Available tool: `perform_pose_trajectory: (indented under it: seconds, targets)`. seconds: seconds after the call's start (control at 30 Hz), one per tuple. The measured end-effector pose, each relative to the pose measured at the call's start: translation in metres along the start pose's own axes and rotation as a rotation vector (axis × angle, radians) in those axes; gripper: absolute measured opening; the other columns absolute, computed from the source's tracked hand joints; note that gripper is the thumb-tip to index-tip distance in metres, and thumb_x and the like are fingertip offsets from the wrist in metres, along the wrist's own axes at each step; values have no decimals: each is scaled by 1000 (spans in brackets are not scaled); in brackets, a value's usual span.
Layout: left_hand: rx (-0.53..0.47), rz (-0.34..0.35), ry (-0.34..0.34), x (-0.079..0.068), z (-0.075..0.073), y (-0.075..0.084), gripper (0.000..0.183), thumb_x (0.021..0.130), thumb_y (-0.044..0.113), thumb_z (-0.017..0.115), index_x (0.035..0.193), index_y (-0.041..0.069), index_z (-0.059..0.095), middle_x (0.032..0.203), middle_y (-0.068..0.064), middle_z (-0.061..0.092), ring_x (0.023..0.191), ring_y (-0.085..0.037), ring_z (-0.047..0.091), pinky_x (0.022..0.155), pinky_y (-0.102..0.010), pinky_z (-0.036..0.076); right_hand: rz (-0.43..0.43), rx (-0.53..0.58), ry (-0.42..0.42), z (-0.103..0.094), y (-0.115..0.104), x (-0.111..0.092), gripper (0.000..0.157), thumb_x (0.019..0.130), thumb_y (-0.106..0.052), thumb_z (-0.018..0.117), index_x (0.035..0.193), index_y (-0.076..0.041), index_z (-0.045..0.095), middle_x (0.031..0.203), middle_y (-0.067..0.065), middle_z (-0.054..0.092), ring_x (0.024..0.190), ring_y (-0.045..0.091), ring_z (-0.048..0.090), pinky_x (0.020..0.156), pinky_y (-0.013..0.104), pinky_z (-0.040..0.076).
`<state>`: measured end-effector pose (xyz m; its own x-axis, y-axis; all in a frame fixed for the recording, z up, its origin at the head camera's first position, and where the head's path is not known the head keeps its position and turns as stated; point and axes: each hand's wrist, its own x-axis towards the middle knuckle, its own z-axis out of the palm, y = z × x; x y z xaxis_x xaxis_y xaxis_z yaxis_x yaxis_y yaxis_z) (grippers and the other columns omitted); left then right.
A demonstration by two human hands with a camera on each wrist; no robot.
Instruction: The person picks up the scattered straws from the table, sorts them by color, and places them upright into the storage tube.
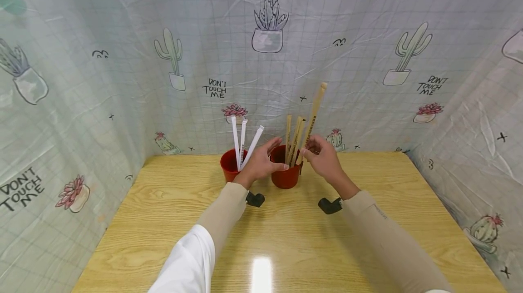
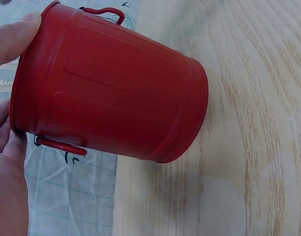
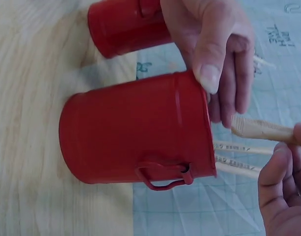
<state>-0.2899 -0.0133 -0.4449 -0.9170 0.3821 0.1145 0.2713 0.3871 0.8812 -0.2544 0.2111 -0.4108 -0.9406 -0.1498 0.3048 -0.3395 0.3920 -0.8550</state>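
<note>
My left hand [image 1: 261, 162] holds the rim of a small red metal bucket [image 1: 285, 179], its thumb on the near side and its fingers around the far side. Several slim tan paper-wrapped sticks [image 1: 295, 141] lean inside that bucket. At the bucket's right, my right hand [image 1: 323, 157] pinches another tan paper-wrapped stick [image 1: 316, 106] near its lower end. In the right wrist view this stick's crimped end [image 3: 248, 129] shows just outside the bucket's mouth. The left wrist view shows the bucket's ribbed wall [image 2: 121, 83] and both side handles.
Left of my left hand stands a second red bucket [image 1: 229, 168] with white paper-wrapped sticks [image 1: 235, 136] leaning in it. Both stand at the back of a wooden table [image 1: 184, 202], close to a hanging cloth [image 1: 196, 57] printed with cacti. Black wrist mounts [image 1: 329, 206] jut inward from the sleeves.
</note>
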Motion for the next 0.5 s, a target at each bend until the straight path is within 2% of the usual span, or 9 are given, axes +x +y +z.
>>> perform_pose_trajectory:
  seconds: [0.13, 0.3, 0.5]
  targets:
    - [9, -4, 0, 1, -1, -1, 96, 83, 20, 87, 163, 13, 35, 167, -4, 43, 156, -25, 41, 128, -44, 36, 6, -39, 19, 3, 3, 8, 12, 105, -11, 61, 98, -1, 57, 95, 21, 64, 85, 35, 64, 69, 33, 52]
    - [18, 1, -2, 1, -1, -2, 95, 84, 22, 87, 163, 14, 35, 167, -4, 43, 155, -25, 41, 128, -43, 37, 45, -107, 24, 8, 12, 13, 15, 105, -13, 60, 94, -3, 59, 91, 18, 64, 77, 25, 58, 68, 35, 48]
    - [26, 11, 2, -1, -1, 1, 94, 84, 21, 87, 162, 13, 36, 166, -5, 44, 154, -28, 43, 127, -46, 37, 73, -180, 6, 12, 21, 17, 20, 106, -15, 59, 89, -5, 58, 78, 9, 55, 69, 23, 46, 64, 34, 39]
